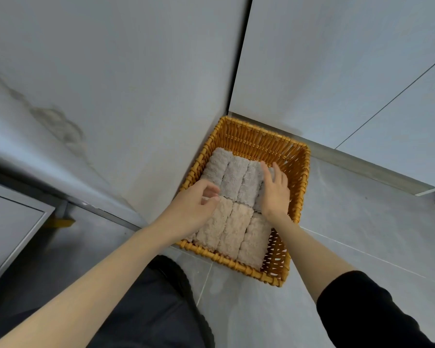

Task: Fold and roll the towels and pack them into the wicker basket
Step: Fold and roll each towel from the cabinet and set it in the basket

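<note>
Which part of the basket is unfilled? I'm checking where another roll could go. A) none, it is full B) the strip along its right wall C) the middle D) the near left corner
B: bare weave shows along the right wall of the wicker basket, beside the right hand, while grey rolled towels and beige rolled towels fill the rest.

fourth grey towel (259, 194) mostly hidden under right hand (274, 190)

Rolled towels (232, 209) in 2 rows inside basket (266, 140) — corner of floor.
</note>
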